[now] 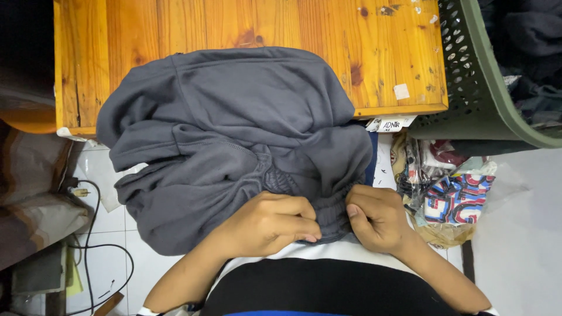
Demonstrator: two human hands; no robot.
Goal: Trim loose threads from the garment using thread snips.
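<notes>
A dark grey sweatshirt-like garment lies bunched over the near edge of a wooden table and hangs down toward me. My left hand is closed on its ribbed hem near my chest. My right hand pinches the same hem a little to the right. Both hands sit close together, just above my white and black shirt.
A green perforated laundry basket holding dark clothes stands at the right of the table. Patterned packets and bags lie on the white tiled floor below it. Black cables run across the floor at left beside a padded brown seat.
</notes>
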